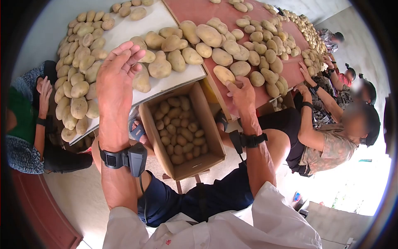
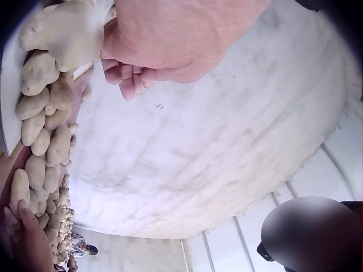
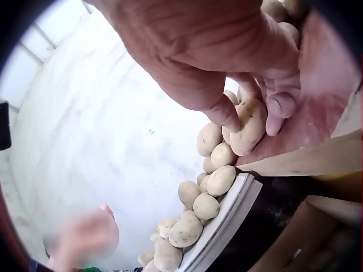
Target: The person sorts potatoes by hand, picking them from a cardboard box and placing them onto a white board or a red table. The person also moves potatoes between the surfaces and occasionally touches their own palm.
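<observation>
My left hand (image 1: 115, 81) is raised over the white tabletop (image 1: 155, 15), palm turned inward and fingers loosely bent, with nothing in it. In the left wrist view that hand (image 2: 176, 39) shows with potatoes lower at its side. At the edge of the red tabletop (image 1: 215, 97), my right hand (image 1: 243, 96) pinches a yellowish oval potato (image 1: 224, 74) between thumb and fingers. Seen from the right wrist, the potato (image 3: 249, 127) lies against the fingertips, close over the red surface. More potatoes (image 1: 209, 35) are spread just beyond both hands.
A cardboard box (image 1: 215, 157) holding many potatoes stands between my knees, below the table edge. Potatoes (image 1: 78, 89) are heaped on the left of the white tabletop. One person (image 1: 27, 120) sits at left; several people (image 1: 336, 137) sit along the right side.
</observation>
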A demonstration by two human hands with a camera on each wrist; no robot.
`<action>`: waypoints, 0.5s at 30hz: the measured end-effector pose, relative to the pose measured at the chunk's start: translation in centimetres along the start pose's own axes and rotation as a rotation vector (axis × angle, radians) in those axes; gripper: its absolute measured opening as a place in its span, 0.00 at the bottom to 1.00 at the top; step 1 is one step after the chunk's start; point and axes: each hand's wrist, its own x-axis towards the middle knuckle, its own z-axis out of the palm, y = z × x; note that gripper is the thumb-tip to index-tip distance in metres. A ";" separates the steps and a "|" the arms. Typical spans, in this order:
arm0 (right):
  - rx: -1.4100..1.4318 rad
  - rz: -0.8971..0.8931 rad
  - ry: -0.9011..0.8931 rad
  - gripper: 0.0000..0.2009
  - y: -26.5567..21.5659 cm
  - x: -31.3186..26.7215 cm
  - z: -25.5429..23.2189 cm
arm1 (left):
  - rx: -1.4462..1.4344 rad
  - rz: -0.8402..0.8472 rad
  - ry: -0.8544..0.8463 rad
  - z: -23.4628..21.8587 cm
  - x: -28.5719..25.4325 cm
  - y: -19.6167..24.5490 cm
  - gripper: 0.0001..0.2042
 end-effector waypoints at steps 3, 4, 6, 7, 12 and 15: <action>-0.040 -0.010 0.023 0.25 0.0 -0.2 0.2 | 0.003 0.011 0.004 0.0 0.0 0.2 0.19; -0.007 -0.027 0.040 0.25 -0.1 -0.2 0.5 | 0.003 0.013 -0.003 0.1 -0.1 0.2 0.19; 0.021 -0.040 0.055 0.25 0.1 -0.3 0.6 | 0.005 0.007 0.004 0.2 -0.2 0.1 0.19; -0.002 -0.050 0.061 0.25 0.1 -0.3 0.7 | 0.009 0.009 0.013 0.2 -0.1 0.2 0.18; 0.041 -0.027 0.131 0.22 -0.3 -2.7 0.6 | 0.017 0.025 0.012 -0.5 0.7 -0.2 0.19; 0.061 -0.138 0.047 0.13 0.7 -6.3 0.7 | 0.023 0.050 0.081 1.5 -0.5 0.4 0.14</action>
